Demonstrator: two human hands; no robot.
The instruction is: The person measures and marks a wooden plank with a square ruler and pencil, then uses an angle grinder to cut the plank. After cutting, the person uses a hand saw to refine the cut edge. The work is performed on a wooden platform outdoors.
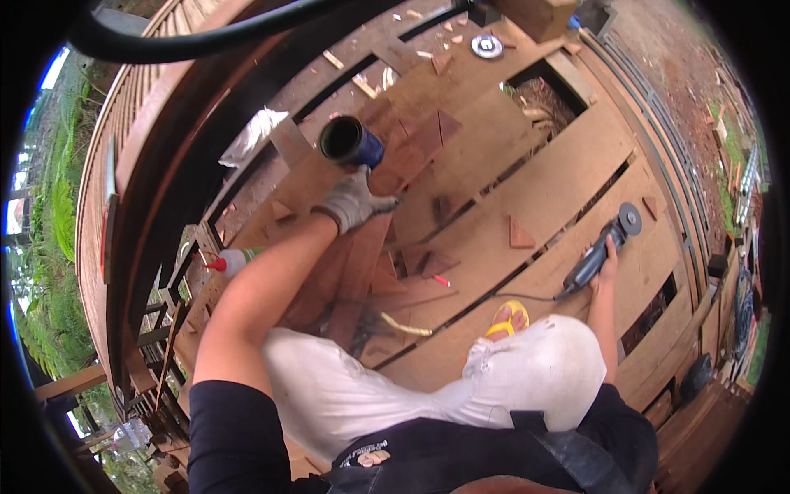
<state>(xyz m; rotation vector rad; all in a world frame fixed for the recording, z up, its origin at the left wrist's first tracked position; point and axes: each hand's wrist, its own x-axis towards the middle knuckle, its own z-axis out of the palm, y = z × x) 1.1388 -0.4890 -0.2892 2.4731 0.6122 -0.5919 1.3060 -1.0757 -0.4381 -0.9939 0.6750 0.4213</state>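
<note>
My left hand (pixel 354 202), in a pale work glove, rests over a long reddish-brown board (pixel 362 263) with its fingers spread. Its fingertips reach the base of a dark blue can (pixel 370 150), whose open end faces up; whether they touch it I cannot tell. Out to the right, my bare right hand (pixel 607 262) is closed around the body of a dark angle grinder (pixel 588 267). The grinder's round disc (pixel 629 219) points away from me, and its cord trails left across the planks. Whether the disc is spinning I cannot tell.
Triangular wood offcuts (pixel 520 233) lie about the plank platform (pixel 485 263), which has long gaps and a square opening (pixel 547 90). Around are a loose disc (pixel 487 47), a red marker (pixel 442 281), a yellow strip (pixel 405 326) and a red-capped bottle (pixel 234 262). A curved wooden structure (pixel 136 165) rises at left.
</note>
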